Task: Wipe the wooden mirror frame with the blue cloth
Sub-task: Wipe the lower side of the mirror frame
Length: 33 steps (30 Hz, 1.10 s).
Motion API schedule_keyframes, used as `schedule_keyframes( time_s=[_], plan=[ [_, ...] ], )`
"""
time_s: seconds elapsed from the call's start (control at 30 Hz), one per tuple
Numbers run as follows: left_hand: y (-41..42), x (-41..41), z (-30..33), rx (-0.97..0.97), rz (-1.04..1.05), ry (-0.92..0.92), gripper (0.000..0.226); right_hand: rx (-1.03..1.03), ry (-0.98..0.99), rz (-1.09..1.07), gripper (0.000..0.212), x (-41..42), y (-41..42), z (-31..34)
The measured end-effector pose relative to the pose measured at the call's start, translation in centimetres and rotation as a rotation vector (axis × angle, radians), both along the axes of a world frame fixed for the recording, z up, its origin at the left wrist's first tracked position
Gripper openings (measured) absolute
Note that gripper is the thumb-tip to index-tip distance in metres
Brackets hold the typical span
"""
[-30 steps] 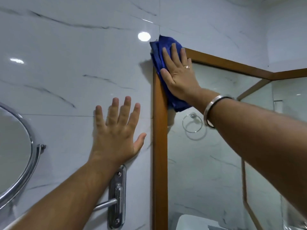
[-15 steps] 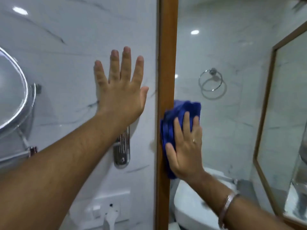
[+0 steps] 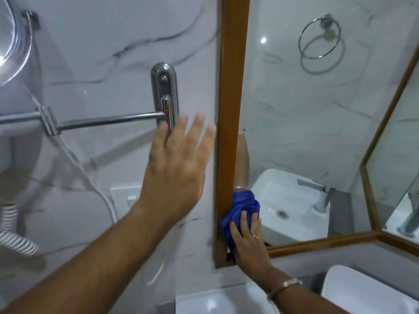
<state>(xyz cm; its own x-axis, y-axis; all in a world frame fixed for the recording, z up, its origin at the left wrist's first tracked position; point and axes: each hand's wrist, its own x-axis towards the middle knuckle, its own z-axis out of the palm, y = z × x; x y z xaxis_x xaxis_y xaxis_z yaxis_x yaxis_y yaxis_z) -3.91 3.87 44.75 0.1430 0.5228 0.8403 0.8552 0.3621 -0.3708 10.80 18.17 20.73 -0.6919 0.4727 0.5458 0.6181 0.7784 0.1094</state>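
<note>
The wooden mirror frame [image 3: 232, 91] runs down the middle of the head view and turns along the bottom toward the right. A crumpled blue cloth [image 3: 241, 208] is pressed against the frame's lower left corner by my right hand [image 3: 249, 239], fingers spread over it. My left hand [image 3: 179, 164] is open with fingers apart, held flat at the white marble wall just left of the frame, below a chrome bracket. It is blurred.
A chrome wall bracket [image 3: 165, 94] with a swing arm [image 3: 97, 121] reaches left to a round mirror [image 3: 11, 41]. A coiled white cord [image 3: 13, 236] hangs at the left edge. The mirror reflects a basin, tap and towel ring [image 3: 319, 37]. A white basin [image 3: 353, 288] sits below right.
My right hand has slid the blue cloth down the frame's left side from the top corner to the bottom corner. The view has tilted downward, and my left hand has dropped lower on the wall.
</note>
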Motion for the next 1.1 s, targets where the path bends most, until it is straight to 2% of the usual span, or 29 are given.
schedule_keyframes(
  time_s=[0.07, 0.13, 0.23, 0.37, 0.5, 0.57, 0.67, 0.73, 0.83, 0.9, 0.93, 1.0, 1.03, 1.1],
  plan=[
    [-1.7, 1.0, -4.6, -0.041, -0.17, -0.008, 0.05, 0.069, -0.041, 0.091, 0.1, 1.5, 0.9, 0.2],
    [-2.8, 1.9, -8.3, -0.18, -0.284, -0.086, 0.036, 0.084, -0.079, 0.194, 0.104, 2.9, 1.6, 0.4],
    [-1.8, 2.6, -11.6, -0.305, -0.269, -0.139, 0.023, 0.053, -0.186, 0.285, 0.105, 4.1, 2.3, 0.9],
    [3.2, 3.8, -12.1, -0.257, -0.139, 0.048, 0.037, -0.085, -0.082, 0.39, 0.077, 5.1, 3.5, 1.6],
    [6.8, 3.3, -10.6, -0.251, -0.147, 0.329, 0.039, -0.136, -0.005, 0.403, 0.071, 5.1, 3.2, 1.5],
    [7.6, 3.2, -9.9, -0.281, -0.187, 0.429, 0.039, -0.117, 0.092, 0.321, 0.072, 5.3, 3.0, 0.7],
    [8.0, 3.5, -9.3, -0.358, -0.195, 0.567, 0.057, -0.229, 0.355, -0.032, 0.074, 5.5, 2.2, -0.8],
    [8.0, 3.9, -9.3, -0.434, -0.176, 0.602, 0.053, -0.318, 0.532, -0.173, 0.056, 5.3, 1.7, -1.4],
    [7.5, 4.8, -8.9, -0.447, -0.183, 0.618, 0.06, -0.383, 0.606, -0.272, 0.021, 5.0, 0.9, -1.4],
    [6.8, 4.8, -8.9, -0.423, -0.258, 0.615, 0.071, -0.407, 0.6, -0.235, 0.013, 5.6, 0.5, -1.1],
    [6.4, 4.5, -9.3, -0.431, -0.303, 0.599, 0.063, -0.428, 0.602, -0.179, 0.012, 6.3, 0.4, -0.8],
    [4.9, 4.0, -10.5, -0.493, -0.411, 0.505, 0.03, -0.53, 0.621, -0.036, 0.018, 8.2, 0.1, -0.2],
    [3.7, 3.5, -11.4, -0.571, -0.462, 0.423, 0.018, -0.614, 0.614, 0.038, 0.022, 9.3, -0.1, -0.1],
    [1.3, 2.8, -13.9, -0.769, -0.529, 0.23, 0.009, -0.78, 0.546, 0.154, 0.021, 11.1, -0.6, 0.0]
  ],
)
